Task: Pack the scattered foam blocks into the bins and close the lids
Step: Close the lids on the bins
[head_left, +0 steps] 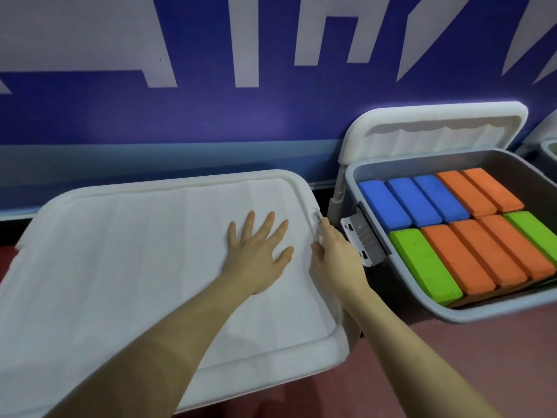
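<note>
The left bin is covered by its white lid (126, 251), which lies flat and closed. My left hand (257, 251) presses on the lid with fingers spread flat. My right hand (334, 254) is at the lid's right edge, its fingers curled on the latch (316, 220) there. To the right stands a grey bin (352, 176) with its white lid (434, 131) raised against the wall. Inside lie blue blocks (413, 200), orange blocks (482, 251) and green blocks (425, 263), packed in rows. Its grey side latch (361, 239) hangs open.
A blue wall with large white letters (241, 55) runs behind the bins. The floor (470, 366) is dark red. Part of another bin (548, 146) shows at the far right edge.
</note>
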`<state>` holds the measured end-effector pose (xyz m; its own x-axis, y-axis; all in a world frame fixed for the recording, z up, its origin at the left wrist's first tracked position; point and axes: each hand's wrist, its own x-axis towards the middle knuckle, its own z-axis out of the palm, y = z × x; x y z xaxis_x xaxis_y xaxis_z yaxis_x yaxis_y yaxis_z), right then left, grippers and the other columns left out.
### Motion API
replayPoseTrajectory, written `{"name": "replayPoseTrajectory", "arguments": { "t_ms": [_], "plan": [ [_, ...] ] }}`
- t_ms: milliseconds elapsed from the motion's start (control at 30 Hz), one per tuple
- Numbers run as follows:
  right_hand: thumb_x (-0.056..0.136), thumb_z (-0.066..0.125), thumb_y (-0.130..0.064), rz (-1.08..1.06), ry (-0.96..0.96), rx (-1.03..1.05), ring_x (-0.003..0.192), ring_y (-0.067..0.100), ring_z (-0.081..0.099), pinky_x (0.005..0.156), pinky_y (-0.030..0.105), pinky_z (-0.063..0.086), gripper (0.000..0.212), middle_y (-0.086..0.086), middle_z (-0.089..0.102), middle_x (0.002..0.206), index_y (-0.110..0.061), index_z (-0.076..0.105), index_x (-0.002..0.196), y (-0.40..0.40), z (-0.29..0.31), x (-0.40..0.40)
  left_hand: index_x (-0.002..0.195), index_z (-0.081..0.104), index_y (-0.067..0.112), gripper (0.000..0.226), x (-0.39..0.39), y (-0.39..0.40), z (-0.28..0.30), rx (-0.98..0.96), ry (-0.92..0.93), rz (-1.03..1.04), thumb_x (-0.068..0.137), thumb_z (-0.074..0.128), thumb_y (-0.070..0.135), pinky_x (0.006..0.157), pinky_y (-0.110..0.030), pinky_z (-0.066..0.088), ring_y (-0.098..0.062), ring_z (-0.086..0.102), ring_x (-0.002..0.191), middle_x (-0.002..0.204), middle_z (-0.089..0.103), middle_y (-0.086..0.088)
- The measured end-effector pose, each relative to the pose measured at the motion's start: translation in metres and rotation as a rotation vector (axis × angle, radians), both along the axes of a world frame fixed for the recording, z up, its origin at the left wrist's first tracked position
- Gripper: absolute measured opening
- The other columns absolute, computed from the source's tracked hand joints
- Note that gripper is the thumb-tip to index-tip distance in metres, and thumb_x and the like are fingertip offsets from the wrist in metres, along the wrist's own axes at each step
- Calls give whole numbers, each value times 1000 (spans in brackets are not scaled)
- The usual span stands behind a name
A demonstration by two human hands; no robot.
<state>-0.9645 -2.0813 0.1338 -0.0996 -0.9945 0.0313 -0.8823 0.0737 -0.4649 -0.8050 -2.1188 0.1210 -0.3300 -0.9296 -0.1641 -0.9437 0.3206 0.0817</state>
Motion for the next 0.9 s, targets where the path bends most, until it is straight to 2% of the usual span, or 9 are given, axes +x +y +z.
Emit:
{"name": "replayPoseTrajectory", "arguments": {
  "t_ms": [133,267,333,433,533,633,767,900],
  "plan": [
    [99,36,-12,4,129,0,100,29,60,69,31,42,57,16,47,138,-10,18,152,-2,-1,8,150,-7,40,61,3,-1,-1,-4,24,-13,95,11,62,114,-55,-8,-26,-15,146,160,-12,8],
    [100,37,-16,-43,96,-51,93,25,60,64,30,40,56,10,56,129,-21,20,153,4,2,12,151,-1,39,61,4,-1,7,13,55,-34,97,16,60,114,-56,-8,-27,-14,146,161,-9,6],
    [100,41,-24,-68,123,-45,104,25,56,71,33,44,56,5,52,134,-22,21,153,7,7,17,151,7,39,58,11,-2,10,31,141,-64,98,22,56,115,-53,-9,-25,-11,147,161,-4,7],
    [98,47,-30,-67,255,-115,128,30,40,92,38,42,53,3,38,149,-14,33,147,14,12,34,150,20,34,53,38,1,14,8,331,-82,100,32,45,118,-40,-2,-17,2,147,160,10,7],
    [98,47,-29,-33,232,-198,136,30,35,104,36,33,47,5,39,150,-12,43,142,21,11,68,151,21,31,53,86,8,17,-88,335,-83,100,33,42,116,-34,4,-17,8,146,160,13,6],
    [100,42,-35,10,154,-177,138,23,34,108,33,31,48,-1,35,153,-19,39,146,26,14,118,152,18,28,54,143,19,26,-103,290,-72,101,33,40,117,-34,5,-19,8,146,160,11,4],
    [102,34,-39,207,283,-125,138,20,34,109,32,32,48,-6,30,155,-24,34,148,19,23,194,152,14,25,56,228,32,42,-163,253,1,101,32,39,117,-35,4,-19,6,146,160,9,3],
    [102,29,-47,325,243,-81,141,15,28,113,30,26,53,-9,26,157,-26,27,151,8,24,272,152,17,24,57,307,55,31,-212,260,130,100,35,40,112,-33,6,-18,9,144,159,13,3]
  ]
}}
